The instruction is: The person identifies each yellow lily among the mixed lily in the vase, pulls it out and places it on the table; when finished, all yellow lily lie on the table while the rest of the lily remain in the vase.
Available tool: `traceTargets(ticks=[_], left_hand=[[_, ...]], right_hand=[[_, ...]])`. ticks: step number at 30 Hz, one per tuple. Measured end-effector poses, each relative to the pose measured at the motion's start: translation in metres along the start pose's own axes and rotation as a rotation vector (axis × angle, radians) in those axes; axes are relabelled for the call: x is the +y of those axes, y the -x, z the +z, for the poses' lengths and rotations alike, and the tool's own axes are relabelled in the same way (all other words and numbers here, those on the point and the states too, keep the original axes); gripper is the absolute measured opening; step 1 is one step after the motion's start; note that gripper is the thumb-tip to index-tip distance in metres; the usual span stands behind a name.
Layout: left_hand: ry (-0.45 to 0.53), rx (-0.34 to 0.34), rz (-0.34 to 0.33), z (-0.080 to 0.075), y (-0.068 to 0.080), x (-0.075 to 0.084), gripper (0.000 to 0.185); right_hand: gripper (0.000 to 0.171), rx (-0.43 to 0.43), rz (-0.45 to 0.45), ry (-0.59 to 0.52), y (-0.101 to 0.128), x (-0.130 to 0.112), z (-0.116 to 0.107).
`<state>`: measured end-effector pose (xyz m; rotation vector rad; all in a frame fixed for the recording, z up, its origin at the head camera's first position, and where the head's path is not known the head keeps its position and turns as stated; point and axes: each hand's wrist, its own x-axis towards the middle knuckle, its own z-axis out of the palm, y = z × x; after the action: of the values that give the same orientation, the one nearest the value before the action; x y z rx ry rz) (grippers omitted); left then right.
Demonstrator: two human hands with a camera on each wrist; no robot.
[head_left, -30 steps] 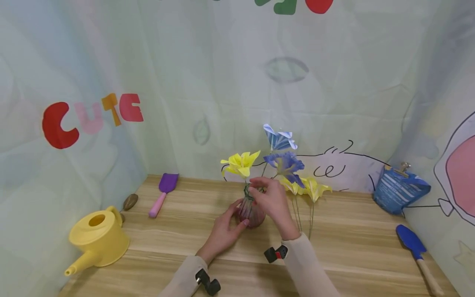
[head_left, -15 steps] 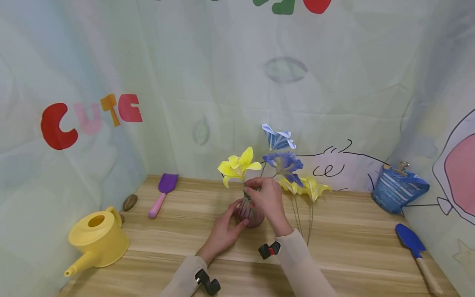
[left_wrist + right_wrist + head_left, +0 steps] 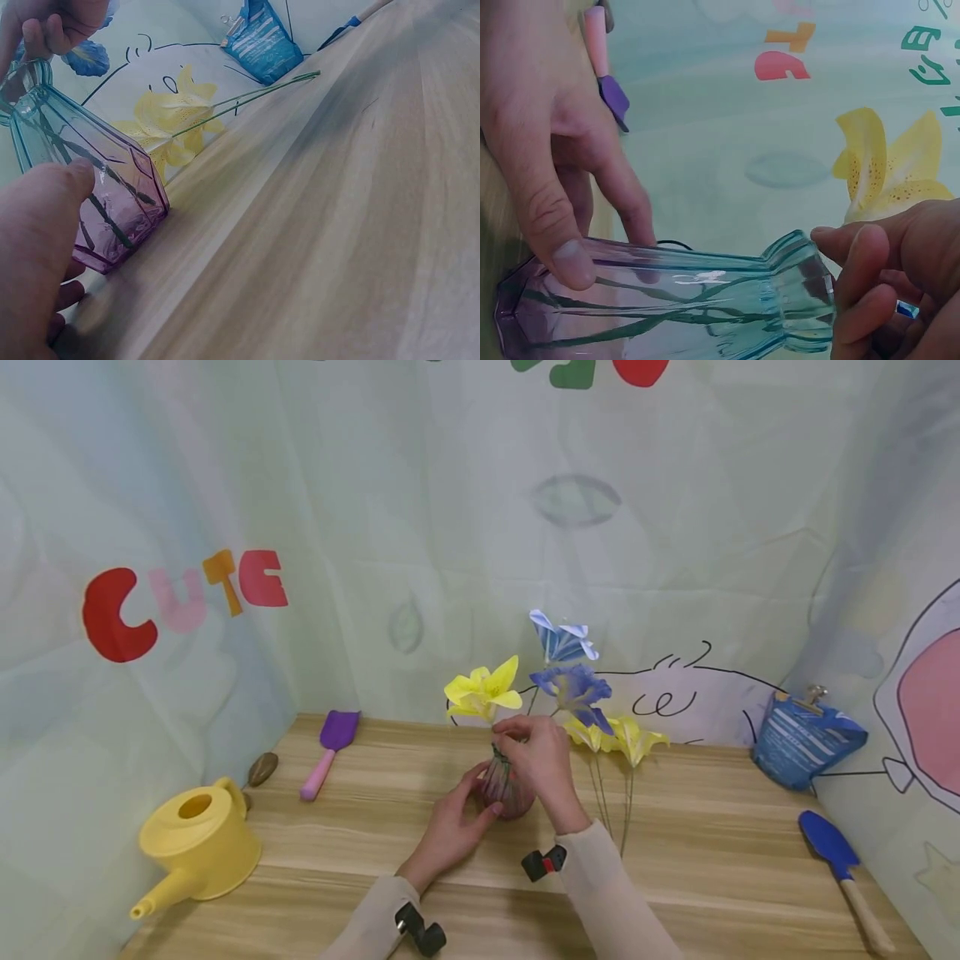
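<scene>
Head view: both my hands work at the glass vase (image 3: 507, 789) mid-table.

My left hand (image 3: 450, 827) grips the vase's faceted belly, thumb and fingers wrapped round it, which looks meant to steady it upright on the wooden table (image 3: 360, 843). My right hand (image 3: 542, 762) pinches at the narrow neck, right where the yellow paper flower (image 3: 483, 691) rises, its stem already inside. Blue paper flowers (image 3: 572, 687) stand just behind; more yellow flowers (image 3: 622, 739) lie on the table nearby.

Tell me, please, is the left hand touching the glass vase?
Touching. The right wrist view shows the left hand with thumb and fingers pressed against the side of the glass vase; the left wrist view shows the thumb on it too.
</scene>
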<state>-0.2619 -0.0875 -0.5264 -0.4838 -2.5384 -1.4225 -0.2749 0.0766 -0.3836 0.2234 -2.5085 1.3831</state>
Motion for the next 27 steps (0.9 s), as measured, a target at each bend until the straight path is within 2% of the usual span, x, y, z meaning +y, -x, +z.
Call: traceTargets(ticks=[12,21,27], left_hand=[[0.006,-0.001,0.009,-0.002,-0.002,0.004,0.065],[0.001,-0.009,-0.011,-0.002,0.000,0.003,0.066],[-0.009,-0.009,-0.008,-0.001,0.000,0.001,0.068]], right_hand=[[0.015,0.078,-0.027,-0.077,-0.008,-0.026,-0.028],[0.019,0.070,-0.023,-0.105,-0.011,-0.031,-0.042],[0.017,0.133,-0.074,-0.213,-0.010,-0.035,-0.055]])
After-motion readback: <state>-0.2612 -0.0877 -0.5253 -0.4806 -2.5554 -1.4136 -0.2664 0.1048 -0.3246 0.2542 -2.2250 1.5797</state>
